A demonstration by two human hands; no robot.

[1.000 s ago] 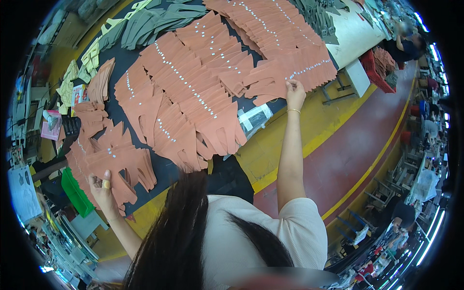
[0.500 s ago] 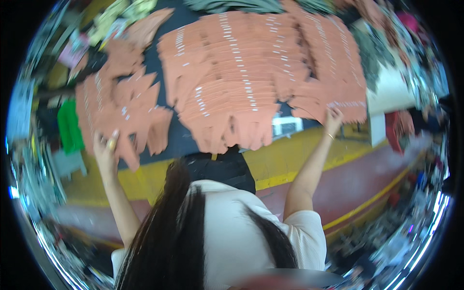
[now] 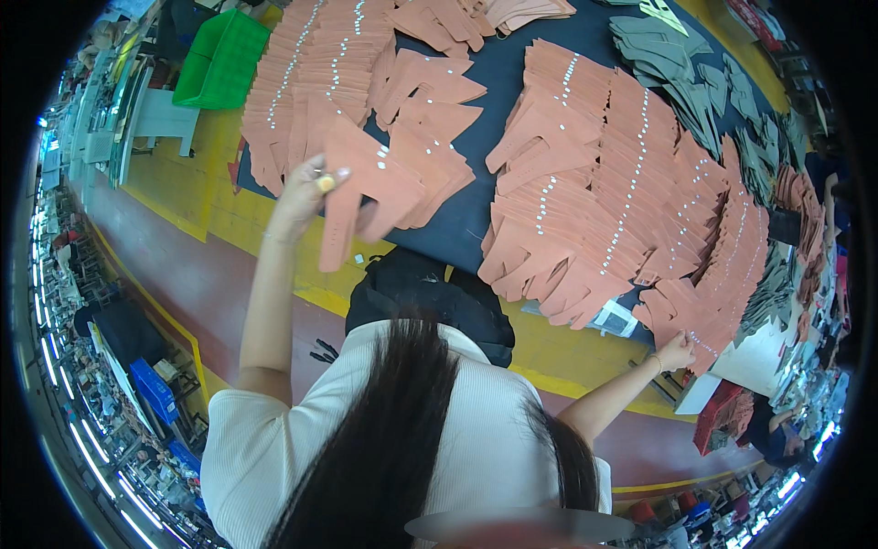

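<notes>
My left hand [image 3: 306, 194], with a yellow band on one finger, is closed on the edge of a salmon-coloured cut fabric piece [image 3: 380, 174] with a slot cut into it. That piece is raised over the near left edge of the dark table [image 3: 457, 220], above a stack of similar pieces [image 3: 439, 174]. At the table's near right corner, my right hand [image 3: 675, 352] pinches something at the edge of an overlapping row of salmon pieces [image 3: 732, 284]; its fingertips are partly hidden. Small white stickers run in lines across the overlapping rows [image 3: 594, 192].
Grey-green cut pieces [image 3: 672, 78] lie along the table's far right side. A green crate [image 3: 219, 59] stands off the left end, and a red crate [image 3: 722, 416] stands near the right end. A black chair or bag [image 3: 430, 302] is between me and the table.
The view has turned, so the table slants down to the right. My left hand now holds a fabric piece up; before, it was at the near left pieces. My right hand stays at the right corner.
</notes>
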